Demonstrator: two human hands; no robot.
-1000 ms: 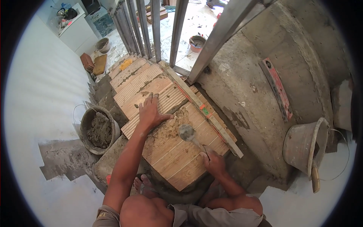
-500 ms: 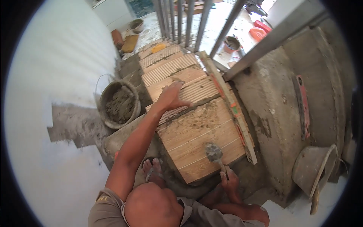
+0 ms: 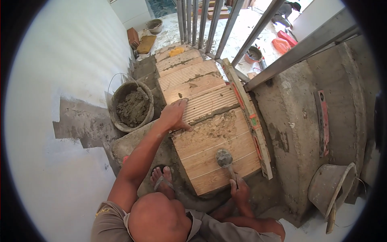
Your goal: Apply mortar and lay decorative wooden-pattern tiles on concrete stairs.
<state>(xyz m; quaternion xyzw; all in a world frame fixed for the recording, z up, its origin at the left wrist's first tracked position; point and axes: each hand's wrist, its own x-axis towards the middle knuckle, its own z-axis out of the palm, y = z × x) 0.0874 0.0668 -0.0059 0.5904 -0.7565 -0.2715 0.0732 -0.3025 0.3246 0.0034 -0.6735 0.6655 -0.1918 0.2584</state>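
Note:
My left hand (image 3: 175, 116) lies with fingers spread at the left end of a ridged, wood-coloured tile (image 3: 209, 105) on a stair, its thumb reaching toward the flat tile below. That flat wood-pattern tile (image 3: 217, 171) has wet mortar smeared along its far part. My right hand (image 3: 240, 189) grips the handle of a mallet (image 3: 224, 158), whose round, mortar-grey head is over the flat tile. Whether the head touches the tile I cannot tell. Along the right side of the tiles lies a long straight bar (image 3: 250, 121), spattered with mortar, with red and green parts.
A bucket of mortar (image 3: 133, 107) stands left by the white wall. At right are a red level (image 3: 323, 121) on bare concrete and a tilted bucket (image 3: 331, 185). Metal railing bars (image 3: 209, 28) rise ahead. Beyond them a person (image 3: 284, 14) crouches near red bags (image 3: 282, 44).
My left hand has drawn back leftward along the ridged tile. The mallet head has shifted slightly up and left. The whole view has moved a little, bringing the far person into sight.

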